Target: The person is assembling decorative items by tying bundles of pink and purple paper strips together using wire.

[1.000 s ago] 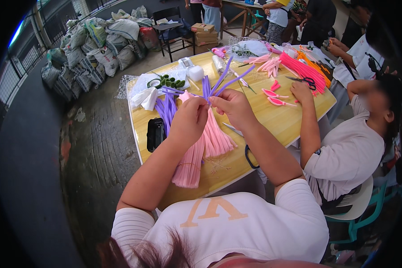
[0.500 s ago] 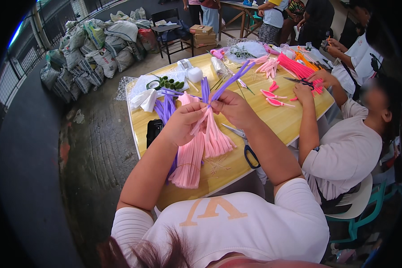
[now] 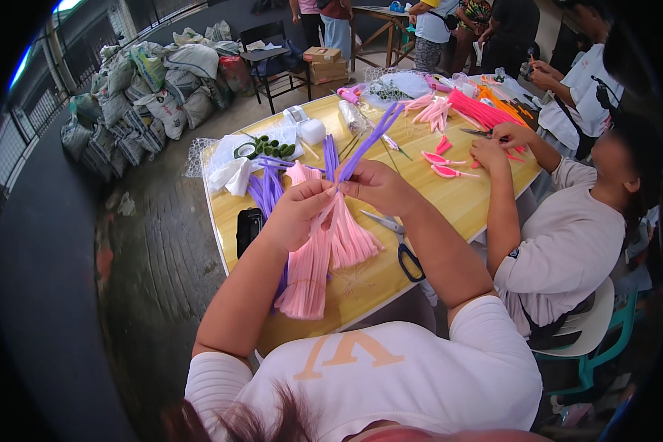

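Note:
Above the table's near side, my left hand [image 3: 300,212] and my right hand [image 3: 379,189] meet fingertip to fingertip, both pinching pipe cleaners. Purple pipe cleaners [image 3: 366,145] slant up and right out of the pinch. Just under my fingers hang pale pink pipe cleaners [image 3: 352,241], spread at their lower ends. The exact join is partly hidden by my fingertips. Below my left hand lies a thick bundle of pink pipe cleaners [image 3: 306,286]. More purple pipe cleaners [image 3: 266,193] lie beyond my left wrist. Scissors [image 3: 407,258] with dark handles rest beside my right forearm.
A black case [image 3: 250,227] sits at the table's left edge. Farther back are dark green fuzzy pieces [image 3: 272,145], a white tape dispenser [image 3: 307,127] and hot pink pipe cleaners [image 3: 482,110]. At right, a seated co-worker [image 3: 563,228] handles scissors. Filled sacks [image 3: 166,110] are piled behind.
The view has shifted slightly, so the table sits a little lower and left. My hands keep their pinch and have drawn slightly lower; the purple stems stand a bit steeper.

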`<state>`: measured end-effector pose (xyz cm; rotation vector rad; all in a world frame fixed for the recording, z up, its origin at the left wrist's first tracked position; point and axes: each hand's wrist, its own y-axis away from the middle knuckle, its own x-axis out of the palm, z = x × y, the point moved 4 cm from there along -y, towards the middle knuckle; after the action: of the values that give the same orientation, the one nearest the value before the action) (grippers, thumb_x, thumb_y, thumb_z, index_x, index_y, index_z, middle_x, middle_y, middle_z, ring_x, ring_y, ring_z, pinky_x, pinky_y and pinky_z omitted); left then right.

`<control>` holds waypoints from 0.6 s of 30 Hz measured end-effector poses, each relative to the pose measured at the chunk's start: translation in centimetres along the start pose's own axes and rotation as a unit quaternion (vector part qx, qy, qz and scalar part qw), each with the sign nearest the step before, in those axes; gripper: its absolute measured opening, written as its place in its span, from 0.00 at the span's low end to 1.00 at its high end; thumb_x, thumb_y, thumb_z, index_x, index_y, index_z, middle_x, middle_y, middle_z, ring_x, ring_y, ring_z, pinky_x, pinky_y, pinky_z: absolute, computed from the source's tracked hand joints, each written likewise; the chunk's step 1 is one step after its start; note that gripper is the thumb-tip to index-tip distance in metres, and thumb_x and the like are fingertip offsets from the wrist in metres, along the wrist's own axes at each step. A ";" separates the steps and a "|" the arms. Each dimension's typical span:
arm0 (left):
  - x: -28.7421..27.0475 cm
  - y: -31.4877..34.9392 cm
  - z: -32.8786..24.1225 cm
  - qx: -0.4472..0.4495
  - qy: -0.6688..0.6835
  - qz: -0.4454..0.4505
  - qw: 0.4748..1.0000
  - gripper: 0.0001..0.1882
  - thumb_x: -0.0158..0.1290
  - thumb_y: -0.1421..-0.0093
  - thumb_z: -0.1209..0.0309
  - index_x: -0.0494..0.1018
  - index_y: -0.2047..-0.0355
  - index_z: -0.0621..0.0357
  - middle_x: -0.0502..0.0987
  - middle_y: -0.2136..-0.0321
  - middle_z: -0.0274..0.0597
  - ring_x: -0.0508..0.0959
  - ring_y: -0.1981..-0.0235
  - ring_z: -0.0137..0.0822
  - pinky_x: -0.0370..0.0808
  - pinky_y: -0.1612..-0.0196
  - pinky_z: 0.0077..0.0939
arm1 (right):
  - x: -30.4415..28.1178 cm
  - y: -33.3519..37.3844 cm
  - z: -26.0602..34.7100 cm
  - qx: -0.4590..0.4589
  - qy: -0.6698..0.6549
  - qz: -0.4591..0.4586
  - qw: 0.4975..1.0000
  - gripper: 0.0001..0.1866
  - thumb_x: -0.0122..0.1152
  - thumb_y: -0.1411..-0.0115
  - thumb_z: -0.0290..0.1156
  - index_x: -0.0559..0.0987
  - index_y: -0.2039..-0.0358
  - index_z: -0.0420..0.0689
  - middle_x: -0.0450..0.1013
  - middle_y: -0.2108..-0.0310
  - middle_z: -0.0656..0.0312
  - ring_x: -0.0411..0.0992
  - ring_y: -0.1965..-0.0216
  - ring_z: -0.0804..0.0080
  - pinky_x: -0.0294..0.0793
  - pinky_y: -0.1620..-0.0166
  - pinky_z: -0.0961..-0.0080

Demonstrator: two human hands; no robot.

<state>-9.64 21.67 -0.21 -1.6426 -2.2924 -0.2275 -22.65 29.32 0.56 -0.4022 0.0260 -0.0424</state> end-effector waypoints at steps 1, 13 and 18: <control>-0.1 -0.1 0.2 -0.003 0.014 0.001 1.000 0.08 0.48 0.38 0.70 0.71 0.65 0.62 0.71 0.78 0.33 0.69 0.80 0.25 0.66 0.77 0.18 | -0.1 0.0 -0.1 -0.003 0.001 -0.001 1.000 0.08 0.55 0.40 0.27 0.73 0.61 0.40 0.72 0.65 0.67 0.67 0.62 0.83 0.67 0.56 0.82; -0.4 -0.4 0.5 0.027 0.002 -0.001 1.000 0.06 0.52 0.41 0.71 0.73 0.66 0.61 0.71 0.78 0.29 0.68 0.79 0.21 0.64 0.74 0.16 | -0.2 -0.1 -0.3 -0.026 -0.029 -0.014 0.999 0.06 0.57 0.42 0.25 0.75 0.63 0.39 0.72 0.67 0.67 0.68 0.63 0.83 0.68 0.58 0.83; -0.6 -0.2 0.1 0.030 0.004 -0.011 0.999 0.05 0.53 0.42 0.72 0.73 0.67 0.61 0.71 0.79 0.29 0.68 0.79 0.20 0.64 0.75 0.14 | -0.6 -0.2 0.4 -0.046 0.023 -0.010 0.999 0.05 0.59 0.44 0.23 0.76 0.66 0.39 0.71 0.69 0.69 0.68 0.64 0.82 0.67 0.59 0.83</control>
<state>-9.67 21.12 -0.52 -1.5843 -2.2905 -0.1669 -23.24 29.36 1.03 -0.4944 0.0700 -0.0705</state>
